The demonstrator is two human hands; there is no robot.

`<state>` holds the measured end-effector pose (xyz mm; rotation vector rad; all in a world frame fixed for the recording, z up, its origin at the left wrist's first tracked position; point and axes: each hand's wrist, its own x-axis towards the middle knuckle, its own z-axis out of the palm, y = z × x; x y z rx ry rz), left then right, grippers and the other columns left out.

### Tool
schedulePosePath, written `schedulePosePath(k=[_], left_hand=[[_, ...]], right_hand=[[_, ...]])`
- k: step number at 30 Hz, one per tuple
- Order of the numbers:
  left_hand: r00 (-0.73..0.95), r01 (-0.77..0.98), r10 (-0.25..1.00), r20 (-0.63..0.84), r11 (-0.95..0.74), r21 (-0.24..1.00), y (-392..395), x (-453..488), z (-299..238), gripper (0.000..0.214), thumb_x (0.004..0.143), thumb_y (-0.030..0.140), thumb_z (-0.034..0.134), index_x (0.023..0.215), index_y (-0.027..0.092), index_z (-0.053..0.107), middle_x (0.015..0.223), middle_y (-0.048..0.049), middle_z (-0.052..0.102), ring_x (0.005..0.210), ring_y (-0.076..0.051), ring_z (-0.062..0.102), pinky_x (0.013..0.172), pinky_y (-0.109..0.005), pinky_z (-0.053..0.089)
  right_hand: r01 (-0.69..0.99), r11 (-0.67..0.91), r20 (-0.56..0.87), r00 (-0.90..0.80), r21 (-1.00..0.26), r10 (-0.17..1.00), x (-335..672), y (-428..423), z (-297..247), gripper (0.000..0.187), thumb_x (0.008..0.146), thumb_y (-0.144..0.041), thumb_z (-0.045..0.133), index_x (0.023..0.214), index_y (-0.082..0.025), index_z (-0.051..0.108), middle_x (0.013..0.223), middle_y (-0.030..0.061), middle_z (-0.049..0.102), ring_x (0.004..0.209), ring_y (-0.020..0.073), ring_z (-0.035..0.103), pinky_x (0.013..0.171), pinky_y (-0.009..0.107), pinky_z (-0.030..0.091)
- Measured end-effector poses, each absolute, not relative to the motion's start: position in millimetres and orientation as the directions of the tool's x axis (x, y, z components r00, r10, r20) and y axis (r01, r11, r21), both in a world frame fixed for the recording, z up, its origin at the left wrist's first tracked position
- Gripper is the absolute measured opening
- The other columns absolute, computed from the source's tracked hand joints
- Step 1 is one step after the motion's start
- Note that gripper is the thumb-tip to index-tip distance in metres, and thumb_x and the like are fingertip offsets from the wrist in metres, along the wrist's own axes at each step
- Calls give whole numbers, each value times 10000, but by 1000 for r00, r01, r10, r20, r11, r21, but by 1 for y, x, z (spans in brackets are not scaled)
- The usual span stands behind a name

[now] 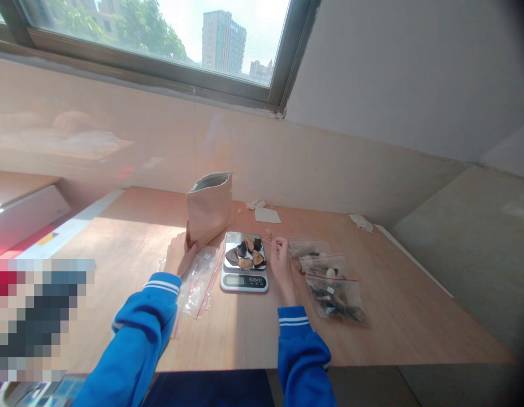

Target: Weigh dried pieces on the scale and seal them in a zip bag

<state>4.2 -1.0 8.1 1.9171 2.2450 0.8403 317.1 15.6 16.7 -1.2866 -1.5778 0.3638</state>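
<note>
My left hand (180,255) grips the lower edge of an upright kraft paper pouch (209,207), whose silver lining shows at the open top. My right hand (281,264) pinches a thin tool, perhaps tweezers (272,242), its tip reaching toward a metal plate (234,240) on a digital kitchen scale (243,280). Dark and tan chunks (246,254) lie on that plate. Right of my right hand lie several zip bags, the nearest (334,298) holding dark pieces. A clear zip bag (199,284) lies under my left forearm.
All this sits on a light wooden table (372,316). A white card (267,215) and crumpled tissues (255,204) lie at its back, with another tissue (361,223) to the right. A beige wall and window stand behind. The lower left is pixelated.
</note>
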Motion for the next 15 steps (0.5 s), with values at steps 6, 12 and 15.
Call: schedulePosePath(k=[6, 12, 15], left_hand=[[-242, 881, 926, 291, 84, 465, -2, 4, 7, 210, 842, 354, 489, 951, 183, 541, 934, -122, 623, 876, -290, 591, 729, -393, 457], [-227, 871, 935, 271, 70, 486, 0, 2, 9, 196, 840, 354, 498, 919, 184, 554, 931, -120, 623, 859, -277, 590, 714, -379, 455], [-238, 869, 931, 277, 76, 490, -1, 3, 8, 209, 836, 356, 503, 938, 182, 558, 913, -112, 626, 851, -279, 588, 718, -389, 461]], right_hand=[[691, 229, 534, 264, -686, 803, 319, 17, 17, 223, 950, -391, 337, 929, -208, 462, 830, 131, 686, 851, 271, 668, 801, 421, 477], [597, 350, 536, 163, -722, 828, 317, 12, 17, 210, 962, -396, 322, 964, -220, 437, 940, 142, 671, 909, 244, 658, 774, 375, 495], [524, 417, 506, 30, -743, 862, 305, 13, 17, 193, 969, -390, 312, 955, -234, 426, 940, 127, 674, 905, 226, 662, 761, 354, 505]])
